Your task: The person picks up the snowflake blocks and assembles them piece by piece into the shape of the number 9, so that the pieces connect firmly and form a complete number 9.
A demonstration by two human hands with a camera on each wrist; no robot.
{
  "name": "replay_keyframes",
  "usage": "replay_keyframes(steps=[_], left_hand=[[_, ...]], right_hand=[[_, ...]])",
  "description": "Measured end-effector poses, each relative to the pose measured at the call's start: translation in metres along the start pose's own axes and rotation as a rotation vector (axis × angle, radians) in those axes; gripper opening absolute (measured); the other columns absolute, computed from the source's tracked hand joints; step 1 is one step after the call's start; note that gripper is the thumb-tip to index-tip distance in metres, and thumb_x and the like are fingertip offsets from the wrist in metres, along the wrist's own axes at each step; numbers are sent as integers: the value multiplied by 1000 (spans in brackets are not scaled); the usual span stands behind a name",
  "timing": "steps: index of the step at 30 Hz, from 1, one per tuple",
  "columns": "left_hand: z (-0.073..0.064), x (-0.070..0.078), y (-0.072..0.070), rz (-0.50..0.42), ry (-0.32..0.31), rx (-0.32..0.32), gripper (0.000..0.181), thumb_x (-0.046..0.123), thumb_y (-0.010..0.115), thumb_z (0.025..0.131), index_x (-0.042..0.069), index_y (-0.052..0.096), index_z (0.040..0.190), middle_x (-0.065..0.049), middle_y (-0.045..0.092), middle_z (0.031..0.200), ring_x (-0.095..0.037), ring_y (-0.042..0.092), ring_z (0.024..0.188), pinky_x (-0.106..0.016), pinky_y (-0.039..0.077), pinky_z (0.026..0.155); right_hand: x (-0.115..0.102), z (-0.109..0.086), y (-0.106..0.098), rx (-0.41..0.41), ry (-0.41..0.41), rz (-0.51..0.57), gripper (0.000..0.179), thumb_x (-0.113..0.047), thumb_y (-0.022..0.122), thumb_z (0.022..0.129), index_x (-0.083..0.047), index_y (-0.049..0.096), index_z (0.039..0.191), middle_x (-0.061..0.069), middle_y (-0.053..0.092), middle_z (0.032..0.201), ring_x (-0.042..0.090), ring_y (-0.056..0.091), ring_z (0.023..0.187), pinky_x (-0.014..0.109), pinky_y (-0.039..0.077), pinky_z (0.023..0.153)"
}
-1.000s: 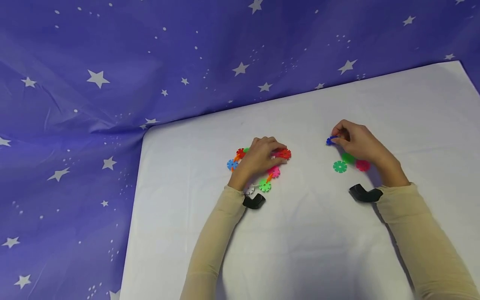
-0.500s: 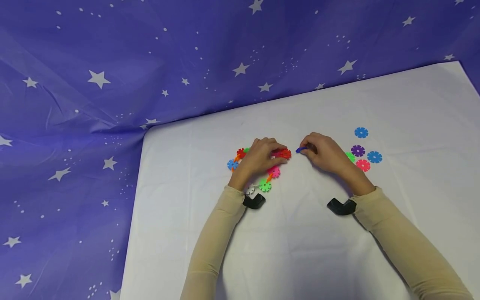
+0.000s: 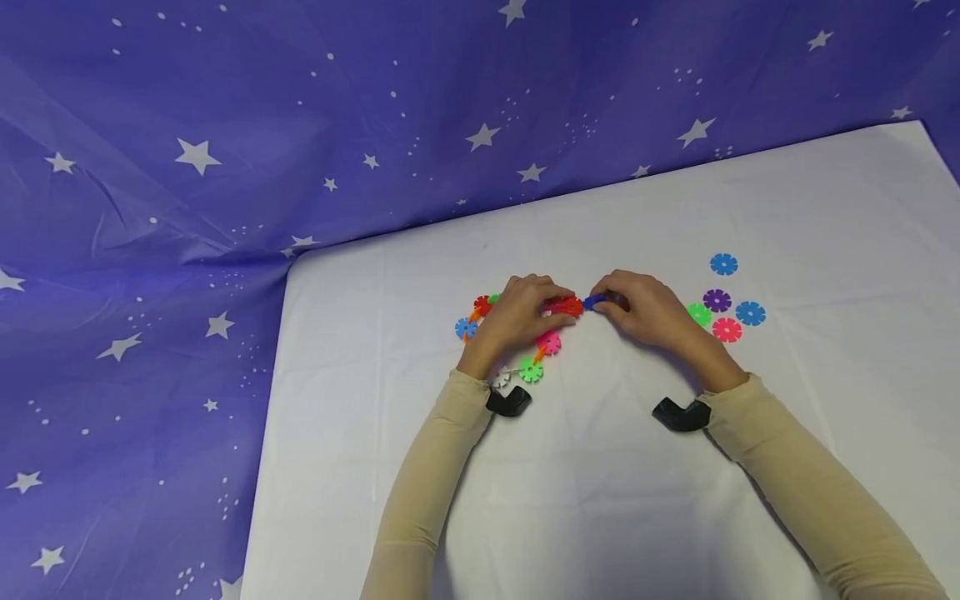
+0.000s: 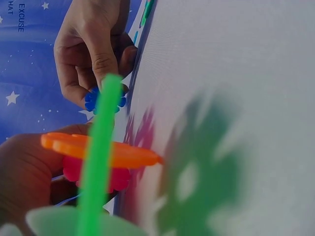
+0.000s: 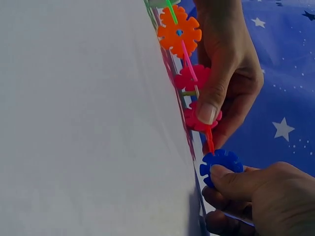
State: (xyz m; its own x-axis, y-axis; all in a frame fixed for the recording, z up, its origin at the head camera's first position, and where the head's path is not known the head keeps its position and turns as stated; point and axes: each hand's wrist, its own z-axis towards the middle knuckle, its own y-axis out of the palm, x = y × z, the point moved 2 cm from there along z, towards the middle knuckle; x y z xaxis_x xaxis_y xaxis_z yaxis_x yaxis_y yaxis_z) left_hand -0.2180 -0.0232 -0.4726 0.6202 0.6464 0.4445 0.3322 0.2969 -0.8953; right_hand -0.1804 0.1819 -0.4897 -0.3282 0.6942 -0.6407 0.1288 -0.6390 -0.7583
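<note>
My left hand (image 3: 520, 310) pinches a pink notched snowflake disc (image 5: 192, 119) in a chain of interlocking plastic discs. At the chain's end a red disc (image 5: 210, 139) stands edge-on, sticking out beyond the left fingertips. Between thumb and fingers, my right hand (image 3: 647, 310) pinches a dark blue snowflake disc (image 5: 227, 160), its rim right at the red disc's edge. Farther along the chain, an orange disc (image 5: 179, 35) and a green disc (image 3: 531, 370) show. The left hand hides part of the chain in the head view.
Loose snowflake discs lie right of the right hand: two light blue, including the far one (image 3: 723, 264), a purple one (image 3: 717, 301), a pink one (image 3: 727, 330) and a green one (image 3: 699, 314). A starry blue cloth (image 3: 375, 108) hangs behind the white table (image 3: 570, 500).
My right hand has carried the dark blue disc leftward from the loose discs to the red disc at the chain's end. The left hand has stayed in place.
</note>
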Motion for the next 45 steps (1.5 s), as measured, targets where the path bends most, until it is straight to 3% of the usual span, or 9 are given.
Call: replay_keyframes(steps=[12,25,37,41,45], left_hand=[[1,-1,2,-29,13,-10,40,39,70,90,17,69,124,4,69,99,-9,56,87,-31,38,85],[0,-2,4,-70,67,25,38,37,71,90,16,71,121,4,69,96,-9,55,86,-32,37,87],[2,-1,7,-57,95,31,39,37,70,90,15,71,122,5,66,95,-10,53,91,-31,36,90],[2,1,7,-38,80,29,39,38,69,91,15,70,123,5,65,96,-11,53,91,-31,36,88],[1,1,7,3,36,11,41,40,67,92,17,68,125,4,65,98,-12,53,91,-31,37,87]], right_hand=[[-1,1,5,45,-40,2,15,-11,71,89,-9,68,104,5,67,85,16,52,68,31,42,62],[4,-1,13,206,-59,88,9,-6,77,83,-10,72,88,3,68,77,14,49,62,26,40,58],[4,2,13,270,-92,97,7,-2,79,80,-6,74,82,4,70,76,14,49,62,25,39,58],[3,1,12,258,-52,105,8,-3,79,80,-6,72,80,5,68,74,15,48,61,27,38,57],[1,0,10,131,5,66,13,-11,78,83,-8,71,94,5,68,85,15,48,66,29,39,60]])
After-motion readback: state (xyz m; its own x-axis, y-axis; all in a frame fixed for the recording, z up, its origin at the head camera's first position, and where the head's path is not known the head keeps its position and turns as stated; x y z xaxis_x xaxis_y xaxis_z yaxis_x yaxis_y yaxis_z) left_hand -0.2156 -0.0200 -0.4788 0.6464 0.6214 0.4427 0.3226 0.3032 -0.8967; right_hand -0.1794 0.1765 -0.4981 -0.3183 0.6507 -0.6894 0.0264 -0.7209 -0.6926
